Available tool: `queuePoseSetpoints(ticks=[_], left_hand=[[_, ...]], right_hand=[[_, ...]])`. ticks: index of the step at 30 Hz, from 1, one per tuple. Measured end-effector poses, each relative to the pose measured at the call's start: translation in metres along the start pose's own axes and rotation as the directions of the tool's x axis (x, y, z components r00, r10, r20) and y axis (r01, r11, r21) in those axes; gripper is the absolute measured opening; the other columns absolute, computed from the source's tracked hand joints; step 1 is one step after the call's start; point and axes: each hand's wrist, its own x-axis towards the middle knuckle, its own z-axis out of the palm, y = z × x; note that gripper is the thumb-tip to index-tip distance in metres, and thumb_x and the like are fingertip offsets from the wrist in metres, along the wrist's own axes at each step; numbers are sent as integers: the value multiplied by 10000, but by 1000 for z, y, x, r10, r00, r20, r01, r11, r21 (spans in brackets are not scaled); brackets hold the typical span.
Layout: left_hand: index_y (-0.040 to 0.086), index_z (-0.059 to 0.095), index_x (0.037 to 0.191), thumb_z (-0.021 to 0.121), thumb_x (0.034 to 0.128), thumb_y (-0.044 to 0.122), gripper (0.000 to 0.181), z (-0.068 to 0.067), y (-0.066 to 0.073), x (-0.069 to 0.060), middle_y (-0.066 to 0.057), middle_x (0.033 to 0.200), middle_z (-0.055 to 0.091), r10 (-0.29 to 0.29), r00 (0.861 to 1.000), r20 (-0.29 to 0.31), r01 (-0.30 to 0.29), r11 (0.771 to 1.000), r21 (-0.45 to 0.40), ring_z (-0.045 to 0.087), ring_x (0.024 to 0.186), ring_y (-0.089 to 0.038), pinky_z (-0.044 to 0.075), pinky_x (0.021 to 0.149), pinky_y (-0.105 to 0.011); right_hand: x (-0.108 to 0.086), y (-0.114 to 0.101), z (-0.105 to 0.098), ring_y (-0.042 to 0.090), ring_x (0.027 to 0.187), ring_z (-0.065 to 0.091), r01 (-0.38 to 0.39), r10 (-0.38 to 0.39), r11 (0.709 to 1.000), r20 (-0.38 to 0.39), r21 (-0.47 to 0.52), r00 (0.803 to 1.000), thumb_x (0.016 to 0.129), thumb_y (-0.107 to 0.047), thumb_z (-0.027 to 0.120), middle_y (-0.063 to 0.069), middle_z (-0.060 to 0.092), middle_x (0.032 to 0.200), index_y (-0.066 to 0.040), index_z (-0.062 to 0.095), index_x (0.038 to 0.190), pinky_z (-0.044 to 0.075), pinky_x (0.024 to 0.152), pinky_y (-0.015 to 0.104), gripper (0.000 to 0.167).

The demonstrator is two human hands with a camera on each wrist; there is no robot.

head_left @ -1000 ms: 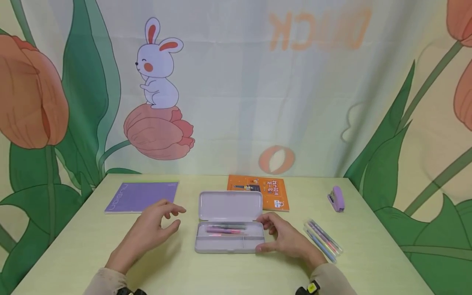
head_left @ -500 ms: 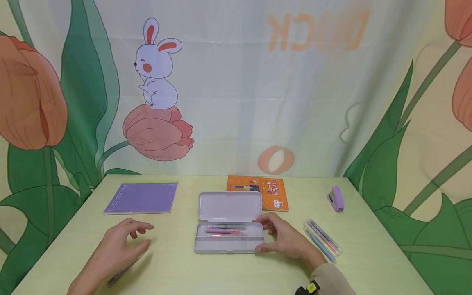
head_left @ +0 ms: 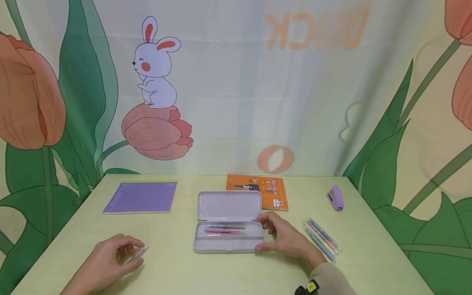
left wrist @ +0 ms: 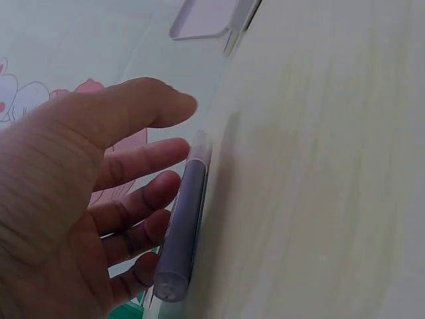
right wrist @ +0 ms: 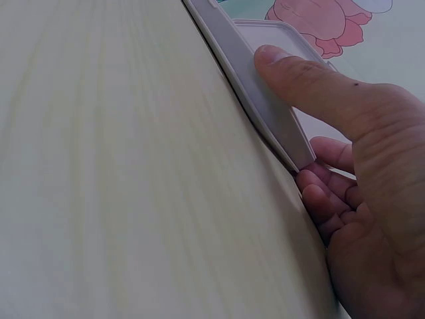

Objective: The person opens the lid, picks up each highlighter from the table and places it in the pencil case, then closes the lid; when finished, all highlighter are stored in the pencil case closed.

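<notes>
Our right hand (head_left: 280, 237) grips the right end of the case (head_left: 217, 245), whose lid (head_left: 229, 206) is up. Left of the case and nearer us, our left hand (head_left: 105, 260) has thumb and fingers apart about a pen (head_left: 138, 254); we cannot tell whether they touch it. Inside the case lie stored pens (head_left: 223, 230). Right of the case we see loose pens (head_left: 323, 239) and, farther back, a stapler (head_left: 336, 198); behind the case, a book (head_left: 278, 192).

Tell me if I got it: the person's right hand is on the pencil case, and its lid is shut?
Not quite: the lid is open, as the head view shows. The right hand is indeed on the pencil case.
</notes>
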Motion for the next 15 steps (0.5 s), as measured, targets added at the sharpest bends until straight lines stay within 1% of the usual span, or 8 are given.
queuePoseSetpoints(ticks=[3,5,10,15], left_hand=[[182,777,1173,981,847,265,393,1,-3,-2,45,933,638,-6,999,32,7,1000,-30,575,898,-152,502,744,-254],[172,762,1198,986,825,218,437,2,-6,-4,48,921,626,2,999,43,-1,999,-36,570,881,-135,490,740,-251],[162,746,1247,944,808,117,484,4,-10,-6,55,924,603,27,998,53,-25,999,-40,558,865,-95,476,743,-244],[171,758,1209,908,809,75,438,5,-12,-6,62,922,598,63,997,46,-62,997,-41,550,866,-75,482,748,-241]], right_hand=[[0,1,0,220,1168,568,6,-6,1000,3,0,1000,807,-387,1022,1,613,1310,-153,580,1461,509,1047,331,823],[0,0,0,220,1168,569,7,-7,1000,7,4,1000,810,-385,1020,4,613,1312,-150,579,1463,509,1048,329,822],[-1,-1,0,222,1163,570,7,-7,1000,5,1,1000,809,-374,1022,7,614,1314,-150,580,1461,509,1042,325,819],[-1,-1,-1,223,1164,568,0,0,1000,-1,-5,1000,808,-368,1023,6,614,1314,-155,583,1460,509,1046,334,815]])
